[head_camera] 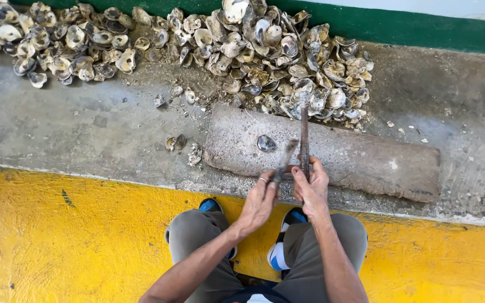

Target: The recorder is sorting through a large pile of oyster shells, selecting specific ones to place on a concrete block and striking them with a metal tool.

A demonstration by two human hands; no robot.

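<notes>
Oyster shells point(242, 50): mottled grey, cream and brown, some with pearly white insides. Single shell point(266, 143) on slab: dark grey. Slab point(366, 160): dull brownish grey. Concrete ledge point(57, 123): grey, stained. Floor point(57, 241): yellow, worn and blotched. Wall band point(411, 28): green. Trousers point(197, 235): khaki grey. Shoes point(287, 224): blue, white, black. Rod point(304, 134): rusty brown.

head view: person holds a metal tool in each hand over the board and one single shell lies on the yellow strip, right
Not quite. In the head view the single shell lies on the board, not the yellow strip. The left hand and right hand each hold a metal tool.
</notes>
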